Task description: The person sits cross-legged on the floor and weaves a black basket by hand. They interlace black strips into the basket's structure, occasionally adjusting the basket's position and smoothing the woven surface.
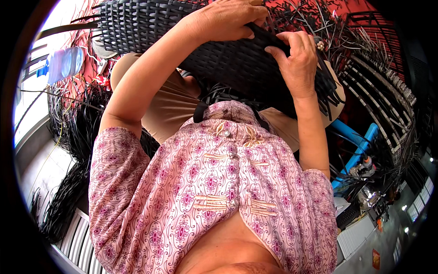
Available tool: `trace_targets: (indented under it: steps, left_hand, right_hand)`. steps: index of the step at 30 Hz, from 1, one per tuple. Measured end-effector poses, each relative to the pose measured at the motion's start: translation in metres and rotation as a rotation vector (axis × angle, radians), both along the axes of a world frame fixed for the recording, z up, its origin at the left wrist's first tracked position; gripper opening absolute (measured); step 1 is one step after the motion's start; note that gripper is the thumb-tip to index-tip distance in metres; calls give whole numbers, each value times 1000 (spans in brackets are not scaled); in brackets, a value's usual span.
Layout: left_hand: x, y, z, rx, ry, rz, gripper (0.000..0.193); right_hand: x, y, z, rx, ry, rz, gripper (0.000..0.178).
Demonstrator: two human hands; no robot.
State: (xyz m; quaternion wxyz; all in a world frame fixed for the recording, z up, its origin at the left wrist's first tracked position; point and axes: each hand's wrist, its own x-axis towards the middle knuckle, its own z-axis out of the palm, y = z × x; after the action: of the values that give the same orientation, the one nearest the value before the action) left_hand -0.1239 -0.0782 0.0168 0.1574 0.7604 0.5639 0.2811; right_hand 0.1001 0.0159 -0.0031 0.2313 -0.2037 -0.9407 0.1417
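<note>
A long woven panel (150, 23) of flat black strips lies across my lap, with loose strip ends sticking out at its left and right ends. My left hand (226, 20) reaches over the panel's far edge, its thumb and fingers closed on a flat black strip (262, 35). Opposite it, my right hand (296, 59) is bent round the same strip near the panel's right part, with the thumb toward the left hand. Dark weave on dark strip makes the exact grip of the right fingertips hard to see.
Loose black strips (77, 123) pile up at the left, beside a clear bluish plastic bottle (66, 64). A frame wrapped in strips (378, 100) stands at the right, near a blue bar structure (356, 157). Tangled strips cover the red floor at the far side.
</note>
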Motion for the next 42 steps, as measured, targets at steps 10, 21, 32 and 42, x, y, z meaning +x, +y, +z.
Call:
trace_targets:
  steps: [10, 21, 32, 42]
  left_hand:
    - [39, 14, -9, 100, 39, 83, 29]
    - [37, 38, -21, -131, -130, 74, 25]
    - [35, 37, -22, -103, -113, -31, 24]
    - [32, 45, -6, -319, -317, -22, 35]
  right_hand:
    - [12, -1, 25, 8, -135, -159, 35]
    - [4, 18, 21, -159, -156, -63, 41]
    - [6, 24, 14, -149, -79, 26, 40]
    - [6, 25, 17, -398, -112, -62, 42]
